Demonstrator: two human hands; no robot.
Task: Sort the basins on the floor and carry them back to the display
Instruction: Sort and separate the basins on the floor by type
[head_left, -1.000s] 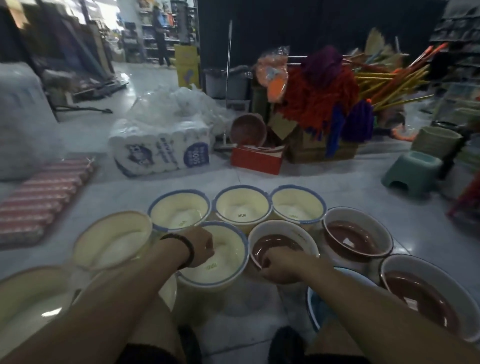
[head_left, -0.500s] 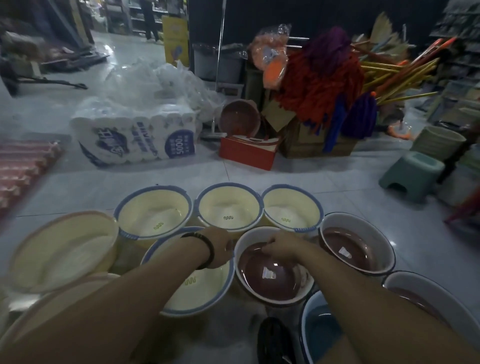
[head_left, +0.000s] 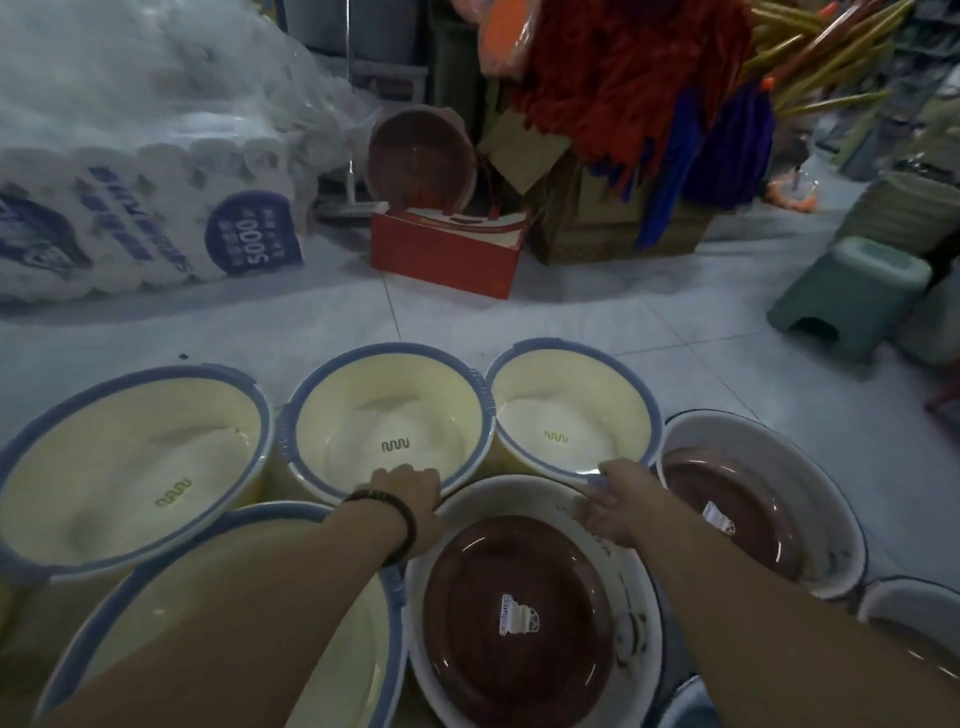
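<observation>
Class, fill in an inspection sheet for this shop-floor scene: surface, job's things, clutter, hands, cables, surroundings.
Surface: pale tiled floor.
Job's things: four cream basins, blue-rimmed; brown-lined basin nearest; second brown-lined basin at right.
Clutter: tissue-roll pack, red box, green stool.
Hands: left hand and right hand appear to grip the nearest brown-lined basin's far rim.
Cables: nothing seen.
Surroundings: mops and broom handles behind; dim.

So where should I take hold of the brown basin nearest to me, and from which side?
Grip the brown basin by its white rim, left and right, coming from above: it sits upright, and neighbouring basins crowd its walls.
</observation>
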